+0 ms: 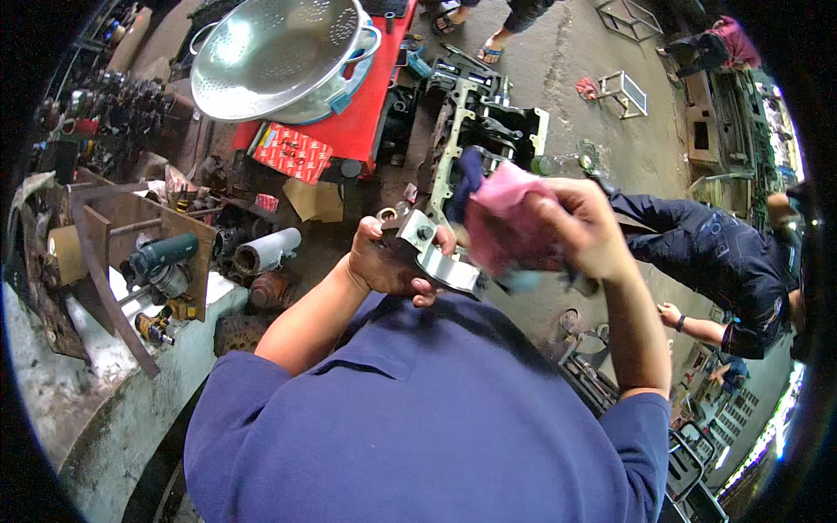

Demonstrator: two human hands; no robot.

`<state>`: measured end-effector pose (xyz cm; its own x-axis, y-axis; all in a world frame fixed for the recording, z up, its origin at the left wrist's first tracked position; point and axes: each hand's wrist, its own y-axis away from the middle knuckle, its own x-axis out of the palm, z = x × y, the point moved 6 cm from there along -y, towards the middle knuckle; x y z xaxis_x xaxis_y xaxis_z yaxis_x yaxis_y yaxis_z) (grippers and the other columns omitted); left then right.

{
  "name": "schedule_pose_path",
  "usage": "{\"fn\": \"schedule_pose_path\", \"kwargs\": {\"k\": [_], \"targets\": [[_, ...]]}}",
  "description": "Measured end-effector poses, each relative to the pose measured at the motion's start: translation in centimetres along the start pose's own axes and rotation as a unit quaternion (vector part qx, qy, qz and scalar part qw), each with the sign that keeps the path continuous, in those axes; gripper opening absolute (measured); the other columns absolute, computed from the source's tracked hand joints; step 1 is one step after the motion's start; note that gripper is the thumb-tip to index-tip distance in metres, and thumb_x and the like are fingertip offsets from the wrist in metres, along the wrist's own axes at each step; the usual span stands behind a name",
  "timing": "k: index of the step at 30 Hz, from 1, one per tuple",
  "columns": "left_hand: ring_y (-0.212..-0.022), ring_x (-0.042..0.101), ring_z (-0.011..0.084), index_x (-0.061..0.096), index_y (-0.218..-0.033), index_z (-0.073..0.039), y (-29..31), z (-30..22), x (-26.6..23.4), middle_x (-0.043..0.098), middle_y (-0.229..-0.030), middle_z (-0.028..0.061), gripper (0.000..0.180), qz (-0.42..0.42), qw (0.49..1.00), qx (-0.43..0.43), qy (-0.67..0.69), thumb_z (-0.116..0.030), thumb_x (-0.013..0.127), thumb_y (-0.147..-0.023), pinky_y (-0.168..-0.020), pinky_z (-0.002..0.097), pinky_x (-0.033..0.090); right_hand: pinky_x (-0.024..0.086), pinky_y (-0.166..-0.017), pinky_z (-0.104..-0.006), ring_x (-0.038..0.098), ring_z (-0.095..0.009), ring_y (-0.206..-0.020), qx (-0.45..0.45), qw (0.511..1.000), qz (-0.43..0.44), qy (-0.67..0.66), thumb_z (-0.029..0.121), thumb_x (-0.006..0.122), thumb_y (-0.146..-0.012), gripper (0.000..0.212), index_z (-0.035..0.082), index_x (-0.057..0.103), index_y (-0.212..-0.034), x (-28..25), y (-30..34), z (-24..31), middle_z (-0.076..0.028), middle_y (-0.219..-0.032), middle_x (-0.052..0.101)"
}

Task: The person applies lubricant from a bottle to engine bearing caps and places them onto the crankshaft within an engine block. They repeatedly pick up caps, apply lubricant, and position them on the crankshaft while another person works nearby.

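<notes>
My left hand point(384, 264) is closed around a bearing cap point(429, 247), a silvery metal block with a curved half-round inner face and a bolt hole. Bunched in my right hand point(586, 228) is a pink and dark blue rag point(506, 218), slightly blurred, just right of the bearing cap. Whether the rag touches the cap I cannot tell. Beyond both hands lies an engine block point(453, 131) with its crankcase side showing, partly hidden behind the rag.
A steel colander point(279, 61) sits on a red workbench point(362, 131) near a red-and-white box point(292, 152). At left are a metal frame point(91, 235), a cordless drill point(161, 322) and many engine parts. A person in dark clothes point(715, 253) is close on the right; a stool point(623, 91) stands farther back.
</notes>
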<state>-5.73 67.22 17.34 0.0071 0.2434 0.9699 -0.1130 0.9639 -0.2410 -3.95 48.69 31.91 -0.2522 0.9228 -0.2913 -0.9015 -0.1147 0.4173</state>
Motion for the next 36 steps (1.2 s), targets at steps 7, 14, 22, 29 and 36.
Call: {"fn": "schedule_pose_path", "kwargs": {"k": [7, 14, 22, 29, 36], "targets": [[-0.115, 0.061, 0.0364, 0.044, -0.145, -0.016, 6.6, -3.4, -1.1, 0.057, -0.136, 0.0153, 0.094, -0.144, 0.980, 0.138, -0.004, -0.071, 0.061, -0.071, -0.077, 0.0510, 0.051, 0.049, -0.098, -0.0415, 0.061, -0.032, -0.112, -0.257, 0.930, 0.133, 0.228, 0.012, 0.064, -0.089, 0.022, 0.002, 0.069, -0.108, 11.0, -4.2, 2.0, -0.015, -0.118, 0.067], [-0.077, 0.054, 0.0239, 0.052, -0.128, -0.014, 12.1, -5.2, -1.2, 0.057, -0.122, 0.0162, 0.080, -0.122, 0.977, 0.151, -0.082, -0.065, 0.063, -0.068, -0.067, 0.0431, 0.045, 0.052, -0.070, -0.0358, 0.061, -0.014, -0.072, -0.025, 0.999, -0.006, 0.033, 0.023, 0.056, -0.096, 0.029, -0.003, 0.069, -0.098, 8.2, -16.5, -6.0, -0.006, -0.075, 0.067], [-0.070, 0.055, 0.0184, 0.054, -0.134, -0.012, 21.7, -12.1, -2.2, 0.065, -0.108, 0.0188, 0.074, -0.410, 0.875, 0.188, -0.178, -0.058, 0.054, -0.076, -0.072, 0.0414, 0.050, 0.049, -0.096, -0.0422, 0.066, -0.033, -0.111, -0.070, 0.976, -0.176, 0.109, 0.033, 0.065, -0.090, 0.048, 0.002, 0.062, -0.127, 15.6, -29.1, -13.0, -0.024, -0.119, 0.067], [-0.065, 0.048, 0.0118, 0.050, -0.130, -0.021, 24.8, -21.0, -1.6, 0.059, -0.094, 0.0049, 0.058, -0.527, 0.765, 0.086, -0.360, -0.054, 0.054, -0.083, -0.060, 0.0327, 0.047, 0.041, -0.108, -0.0484, 0.044, -0.039, -0.130, -0.017, 0.942, -0.296, 0.160, 0.033, 0.074, -0.081, 0.066, 0.012, 0.050, -0.139, 16.7, -28.1, -14.2, -0.017, -0.143, 0.043], [-0.082, 0.061, 0.0236, 0.052, -0.124, -0.008, 23.2, -28.1, -2.5, 0.062, -0.102, 0.0120, 0.056, -0.614, 0.518, -0.106, -0.585, -0.049, 0.057, -0.086, -0.070, 0.0348, 0.049, 0.044, -0.103, -0.0515, 0.045, -0.039, -0.130, -0.032, 0.955, -0.219, 0.198, 0.030, 0.072, -0.081, 0.062, 0.016, 0.051, -0.138, 19.1, -27.0, -13.3, -0.016, -0.143, 0.044]]}}
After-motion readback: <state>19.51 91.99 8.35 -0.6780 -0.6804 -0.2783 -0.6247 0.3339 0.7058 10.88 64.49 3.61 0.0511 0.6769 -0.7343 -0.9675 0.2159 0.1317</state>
